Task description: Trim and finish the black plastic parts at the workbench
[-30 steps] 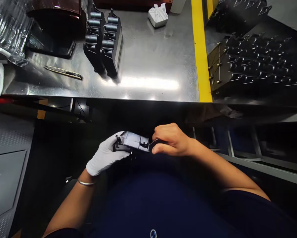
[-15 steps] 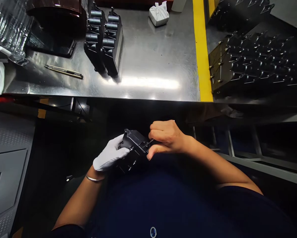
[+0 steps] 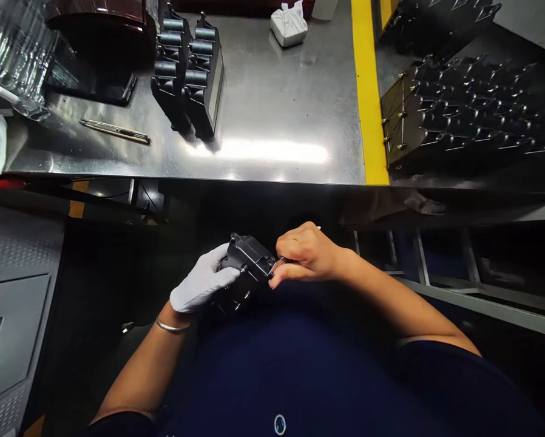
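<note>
My left hand (image 3: 205,280), in a white glove, grips a black plastic part (image 3: 249,256) by its left side, thumb on its near face. The part is tilted and held in front of my body, below the table edge. Bare, my right hand (image 3: 306,254) is closed at the part's right end, thumb and fingers pinched round something small and thin that I cannot make out. The underside of the part is dark and hard to see.
On the metal table (image 3: 272,109) stand two black ribbed parts (image 3: 204,79). A cutter knife (image 3: 115,130) lies left of them, a white wrapped block (image 3: 289,25) behind. Beyond the yellow strip (image 3: 369,97) are stacked black parts with metal clips (image 3: 463,109). A grey cabinet (image 3: 13,315) is at left.
The fingers of my right hand have curled and shifted slightly at the part's right end. My left hand keeps its grip, and the view has moved a little.
</note>
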`<state>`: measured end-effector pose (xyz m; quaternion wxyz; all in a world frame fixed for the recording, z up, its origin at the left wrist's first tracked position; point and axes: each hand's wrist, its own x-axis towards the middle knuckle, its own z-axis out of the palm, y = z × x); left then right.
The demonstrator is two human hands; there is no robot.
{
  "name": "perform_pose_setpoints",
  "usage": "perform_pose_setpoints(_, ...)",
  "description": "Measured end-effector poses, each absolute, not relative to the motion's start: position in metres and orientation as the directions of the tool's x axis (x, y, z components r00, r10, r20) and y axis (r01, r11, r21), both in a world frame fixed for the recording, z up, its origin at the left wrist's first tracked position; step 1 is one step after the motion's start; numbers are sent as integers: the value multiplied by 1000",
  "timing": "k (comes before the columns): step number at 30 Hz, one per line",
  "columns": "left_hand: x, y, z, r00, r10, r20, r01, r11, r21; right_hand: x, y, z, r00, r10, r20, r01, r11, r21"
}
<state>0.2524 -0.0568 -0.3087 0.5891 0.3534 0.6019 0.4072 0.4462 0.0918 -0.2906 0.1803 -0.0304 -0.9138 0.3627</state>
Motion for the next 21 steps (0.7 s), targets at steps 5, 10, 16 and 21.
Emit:
perform_pose_setpoints(5,246,-50,-303,-16,928,-371,201,367,908,450,91,-290,-905,394,162,33,443,-896)
perform_pose_setpoints(10,260,-43,-309,-266,949,-169,410,270,871,443,82,-302,-807,571,-153,285,148,-947)
perform_pose_setpoints(16,275,-43,-329,-696,653,-297,-147,275,950,431,63,-336,-412,870,-271,124,-241,-963)
perform_pose_setpoints(21,291,-41,-325,-405,626,-667,-737,209,643,411,38,-346,-562,782,-269,54,-290,-956)
